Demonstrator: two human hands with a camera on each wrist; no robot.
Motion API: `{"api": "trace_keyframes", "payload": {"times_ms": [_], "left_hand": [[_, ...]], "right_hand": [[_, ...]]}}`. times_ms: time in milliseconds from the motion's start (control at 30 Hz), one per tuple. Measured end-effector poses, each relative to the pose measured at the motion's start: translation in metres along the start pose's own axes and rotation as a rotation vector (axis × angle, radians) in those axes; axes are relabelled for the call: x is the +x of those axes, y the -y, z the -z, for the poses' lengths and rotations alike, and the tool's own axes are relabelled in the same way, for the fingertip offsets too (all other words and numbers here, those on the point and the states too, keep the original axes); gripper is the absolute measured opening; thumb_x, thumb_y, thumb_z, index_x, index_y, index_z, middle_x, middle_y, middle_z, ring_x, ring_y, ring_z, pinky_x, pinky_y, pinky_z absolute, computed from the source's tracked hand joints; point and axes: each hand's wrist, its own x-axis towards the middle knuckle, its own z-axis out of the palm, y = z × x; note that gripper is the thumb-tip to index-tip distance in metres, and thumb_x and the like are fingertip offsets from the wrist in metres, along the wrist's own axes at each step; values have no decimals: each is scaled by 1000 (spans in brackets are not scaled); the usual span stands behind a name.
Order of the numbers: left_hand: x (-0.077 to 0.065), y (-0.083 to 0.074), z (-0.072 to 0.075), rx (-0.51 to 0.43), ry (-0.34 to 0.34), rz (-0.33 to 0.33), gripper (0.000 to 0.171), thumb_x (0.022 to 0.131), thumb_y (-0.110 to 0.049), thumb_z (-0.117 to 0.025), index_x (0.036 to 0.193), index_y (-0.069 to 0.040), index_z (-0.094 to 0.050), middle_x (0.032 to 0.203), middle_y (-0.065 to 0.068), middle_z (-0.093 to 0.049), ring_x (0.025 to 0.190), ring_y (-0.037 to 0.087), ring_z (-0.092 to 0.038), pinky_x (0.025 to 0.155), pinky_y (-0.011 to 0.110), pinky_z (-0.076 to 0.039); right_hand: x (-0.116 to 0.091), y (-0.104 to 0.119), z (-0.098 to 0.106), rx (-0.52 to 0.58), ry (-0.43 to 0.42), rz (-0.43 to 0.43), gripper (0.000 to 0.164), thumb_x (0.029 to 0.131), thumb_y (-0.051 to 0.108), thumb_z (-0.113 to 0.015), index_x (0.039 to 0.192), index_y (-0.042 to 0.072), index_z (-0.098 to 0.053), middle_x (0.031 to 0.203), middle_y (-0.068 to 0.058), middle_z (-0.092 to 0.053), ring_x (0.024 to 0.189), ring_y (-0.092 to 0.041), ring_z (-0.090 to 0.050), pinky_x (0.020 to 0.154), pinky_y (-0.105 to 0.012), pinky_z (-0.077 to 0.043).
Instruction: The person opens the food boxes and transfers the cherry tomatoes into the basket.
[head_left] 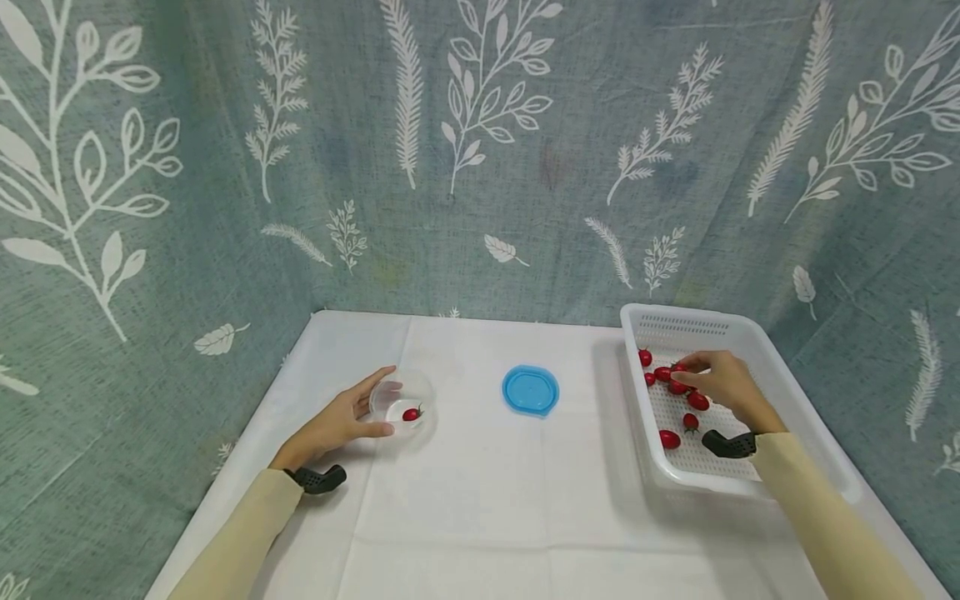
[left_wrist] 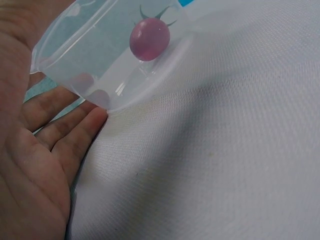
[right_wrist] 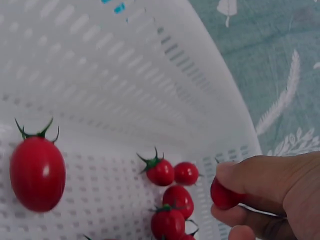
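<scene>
My left hand point(head_left: 337, 421) holds a clear plastic cup point(left_wrist: 107, 55) on the left of the table, its thumb and fingers around the side. One cherry tomato point(head_left: 412, 414) with a green stem lies inside the cup. Over on the right, my right hand point(head_left: 726, 385) reaches into a white plastic basket point(head_left: 757, 354). Between thumb and fingers it pinches a red cherry tomato point(right_wrist: 225, 194), partly covered by the fingertips. Several more cherry tomatoes point(right_wrist: 37, 172) lie on the basket's perforated bottom, some clustered beside the right hand.
A round blue lid point(head_left: 531, 390) lies on the white tablecloth point(head_left: 480, 492) between cup and basket. The basket's raised walls stand around the right hand. Green-grey leaf-patterned cloth point(head_left: 480, 225) hangs behind the table and along both sides.
</scene>
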Motion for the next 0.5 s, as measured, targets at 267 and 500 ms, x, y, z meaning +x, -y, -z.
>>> {"api": "trace_keyframes", "payload": {"times_ms": [267,500], "left_hand": [[1,-1,1,6,-2,2,101,85,-30,-87,164,-38,-24,171,7,-17,153,43,-19,118,55,-29],[0,0,-1,-4,-5,9,102,85,-30,-88,164,-38,-24,170,7,-17,154,41,-19,119,54,-28]], "right_hand": [[0,-12,4,-64,43,-97,44,93,25,-76,119,-9,-68,106,-24,-69,85,-31,-61,66,-40,-58],[-1,-17,7,-125,77,-159,40,92,22,-76,114,-11,-68,96,-22,-70,78,-31,-63,61,-38,-57]]}}
